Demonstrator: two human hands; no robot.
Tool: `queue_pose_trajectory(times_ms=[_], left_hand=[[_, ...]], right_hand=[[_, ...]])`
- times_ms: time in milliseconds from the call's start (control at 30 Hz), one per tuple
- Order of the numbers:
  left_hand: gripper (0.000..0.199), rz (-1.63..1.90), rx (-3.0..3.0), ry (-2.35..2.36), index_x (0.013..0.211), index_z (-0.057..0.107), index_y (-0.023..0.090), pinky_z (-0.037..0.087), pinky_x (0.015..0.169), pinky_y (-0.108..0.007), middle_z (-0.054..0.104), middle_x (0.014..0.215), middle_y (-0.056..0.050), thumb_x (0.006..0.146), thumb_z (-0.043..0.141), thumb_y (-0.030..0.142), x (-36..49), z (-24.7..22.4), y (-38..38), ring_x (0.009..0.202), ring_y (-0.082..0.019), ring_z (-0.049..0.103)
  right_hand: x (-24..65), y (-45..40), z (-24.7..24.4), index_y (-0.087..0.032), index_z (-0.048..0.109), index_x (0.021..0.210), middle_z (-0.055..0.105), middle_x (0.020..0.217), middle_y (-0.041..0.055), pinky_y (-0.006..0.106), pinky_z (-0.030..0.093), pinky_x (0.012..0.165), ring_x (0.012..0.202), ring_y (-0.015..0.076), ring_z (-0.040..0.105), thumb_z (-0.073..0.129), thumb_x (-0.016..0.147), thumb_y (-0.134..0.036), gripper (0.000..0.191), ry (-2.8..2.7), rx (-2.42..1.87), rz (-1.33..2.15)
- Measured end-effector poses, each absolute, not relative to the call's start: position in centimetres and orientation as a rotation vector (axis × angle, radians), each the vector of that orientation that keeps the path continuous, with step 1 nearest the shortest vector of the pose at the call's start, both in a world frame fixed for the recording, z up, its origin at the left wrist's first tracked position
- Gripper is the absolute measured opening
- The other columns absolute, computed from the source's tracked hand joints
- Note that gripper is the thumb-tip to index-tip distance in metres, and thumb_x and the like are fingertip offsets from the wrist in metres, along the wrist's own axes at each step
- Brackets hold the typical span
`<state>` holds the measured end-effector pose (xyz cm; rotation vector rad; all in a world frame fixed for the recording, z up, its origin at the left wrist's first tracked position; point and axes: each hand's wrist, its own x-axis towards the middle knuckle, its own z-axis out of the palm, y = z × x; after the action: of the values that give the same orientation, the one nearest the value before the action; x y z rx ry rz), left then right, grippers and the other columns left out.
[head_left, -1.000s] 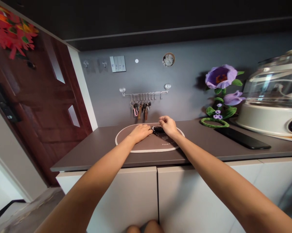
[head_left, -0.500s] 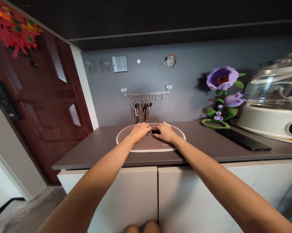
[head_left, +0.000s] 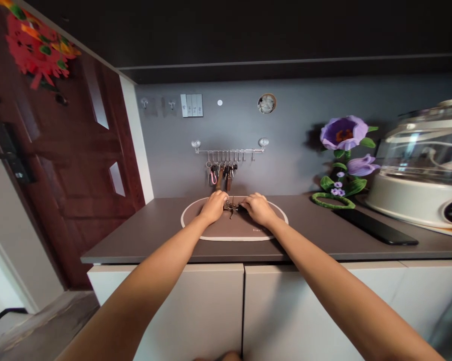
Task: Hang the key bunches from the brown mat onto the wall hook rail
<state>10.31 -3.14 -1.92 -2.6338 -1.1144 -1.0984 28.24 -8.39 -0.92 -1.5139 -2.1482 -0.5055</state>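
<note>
A small bunch of keys (head_left: 232,206) sits between my hands, just over the brown oval mat (head_left: 229,230) with its pale rim. My left hand (head_left: 213,207) is closed on the left side of the bunch, its fingertips pressed together. From the other side, my right hand (head_left: 259,209) pinches a dark part of the same bunch. One key points down toward the mat. My fingers cover much of the bunch, so single keys are hard to make out.
On the wall behind, a clear hook rail (head_left: 231,151) carries several hanging keys (head_left: 229,175). To the right are a purple flower ornament (head_left: 344,134), a black phone (head_left: 376,226) and a white appliance with a clear top (head_left: 410,193). A dark cabinet (head_left: 248,35) overhangs the counter (head_left: 135,230).
Both hands have drawn slightly apart and more of the keys shows between them. The left hand's fingers have curled in. The view has tilted up a little.
</note>
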Motion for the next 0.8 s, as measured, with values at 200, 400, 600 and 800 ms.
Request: queue_pose_trajectory(times_ms=[200, 400, 600, 800], left_hand=[[0.027, -1.314, -2.642, -1.141, 0.086, 0.053, 0.016, 0.038, 0.082, -0.031, 0.053, 0.088, -0.007, 0.086, 0.026, 0.02, 10.6, -2.2, -2.5, 0.087, -0.017, 0.048], [0.022, -1.574, -2.644, -1.223, 0.082, 0.053, 0.016, 0.038, 0.083, -0.029, 0.056, 0.088, -0.006, 0.084, 0.031, 0.02, 10.9, -1.6, -2.6, 0.089, -0.016, 0.05], [0.021, -1.827, -2.709, -1.292, 0.083, 0.053, 0.016, 0.04, 0.078, -0.026, 0.059, 0.085, -0.004, 0.083, 0.033, 0.023, 10.9, -0.9, -3.4, 0.082, -0.014, 0.053], [0.019, -2.274, -2.762, -1.262, 0.084, 0.052, 0.015, 0.04, 0.078, -0.028, 0.06, 0.083, -0.005, 0.082, 0.037, 0.026, 11.3, -1.1, -2.8, 0.077, -0.013, 0.055]], right_hand=[[28.4, -8.1, -0.7, -0.016, 0.059, 0.075, 0.061, 0.077, 0.0081, 0.025, 0.032, 0.071, 0.074, 0.0158, 0.05, 0.035, 0.086, -0.03, 0.031, -2.006, -1.418, -0.45], [28.5, -8.2, -0.3, -0.017, 0.057, 0.071, 0.061, 0.069, 0.005, 0.024, 0.035, 0.062, 0.063, 0.0143, 0.052, 0.036, 0.084, -0.036, 0.031, -1.809, -1.337, -0.215], [28.3, -8.6, 0.3, -0.017, 0.057, 0.07, 0.062, 0.064, 0.0028, 0.023, 0.036, 0.06, 0.06, 0.0138, 0.054, 0.041, 0.079, -0.044, 0.033, -1.588, -1.301, 0.068], [28.7, -7.3, 0.1, -0.015, 0.056, 0.065, 0.059, 0.062, 0.0022, 0.023, 0.036, 0.057, 0.055, 0.011, 0.048, 0.046, 0.072, -0.054, 0.041, -1.403, -1.125, 0.261]])
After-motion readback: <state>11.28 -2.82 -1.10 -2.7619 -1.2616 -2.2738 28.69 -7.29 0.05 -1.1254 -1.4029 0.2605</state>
